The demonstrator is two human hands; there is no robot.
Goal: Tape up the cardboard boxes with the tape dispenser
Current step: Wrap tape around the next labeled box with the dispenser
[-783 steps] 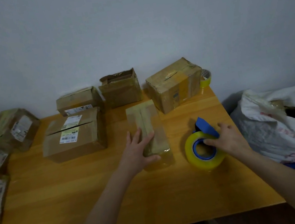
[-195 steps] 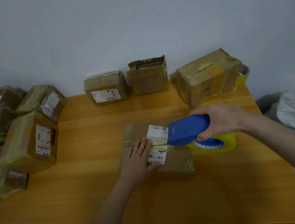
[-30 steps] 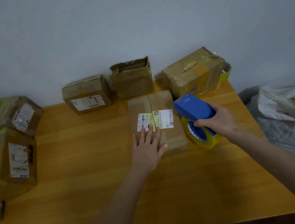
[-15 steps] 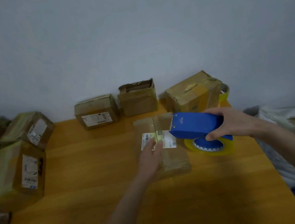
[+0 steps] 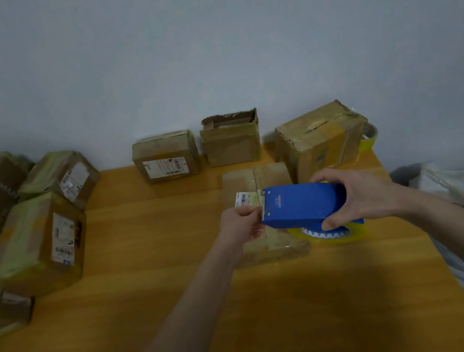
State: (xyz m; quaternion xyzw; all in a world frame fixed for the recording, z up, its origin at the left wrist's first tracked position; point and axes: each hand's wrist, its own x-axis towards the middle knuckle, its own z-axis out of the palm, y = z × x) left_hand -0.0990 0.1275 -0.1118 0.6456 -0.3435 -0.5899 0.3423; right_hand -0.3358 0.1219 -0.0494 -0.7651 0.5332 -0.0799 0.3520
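A flat cardboard box point(image 5: 256, 180) with a white label lies on the wooden table point(image 5: 156, 282), right of centre. My right hand point(image 5: 355, 194) grips the blue tape dispenser point(image 5: 300, 202) with its yellow tape roll point(image 5: 343, 233), held over the box's right half. At the dispenser's left end, my left hand point(image 5: 241, 225) pinches the tape end with curled fingers, above the box's middle seam. Much of the box's top is hidden by the dispenser and hands.
Three cardboard boxes point(image 5: 165, 156) point(image 5: 232, 138) point(image 5: 320, 138) line the back by the wall, with a spare yellow tape roll point(image 5: 369, 137) behind the rightmost. Several taped boxes point(image 5: 41, 243) are piled at the left. White bags point(image 5: 456, 192) lie off the table's right edge.
My left hand lifted off the box top and took hold of the tape end at the dispenser's mouth. The dispenser shifted slightly left over the box.
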